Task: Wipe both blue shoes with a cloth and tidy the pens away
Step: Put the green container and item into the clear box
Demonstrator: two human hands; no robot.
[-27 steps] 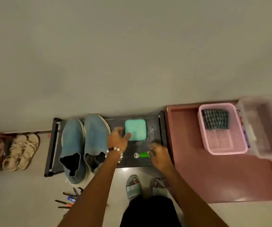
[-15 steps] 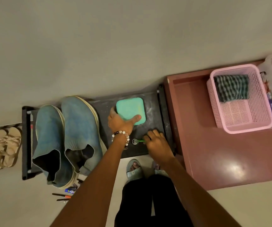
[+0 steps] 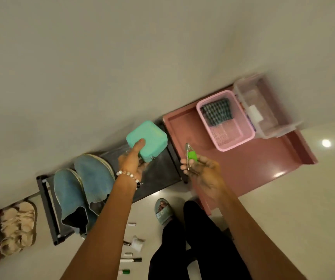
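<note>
Two blue slip-on shoes (image 3: 85, 190) lie side by side on a low black rack (image 3: 47, 207). Above the rack's right part my left hand (image 3: 132, 160) grips a lifted teal square case (image 3: 147, 140), thumb on its top. My right hand (image 3: 203, 170) holds a small green-and-metal object (image 3: 190, 155), lifted off the rack near the edge of the pink-brown surface. Several pens (image 3: 131, 259) lie on the floor between my left arm and my legs. A checked cloth (image 3: 217, 114) lies in a pink basket (image 3: 233, 142).
The pink-brown surface (image 3: 253, 168) at right bears the basket and a clear plastic box (image 3: 267, 112). Beige sandals (image 3: 18, 227) sit left of the rack. My sandalled foot (image 3: 162, 211) stands on the floor below the rack. A wall fills the upper view.
My left hand has lifted the teal case off the rack. My right hand has picked up the green-and-metal object and raised it. The view has tilted.
</note>
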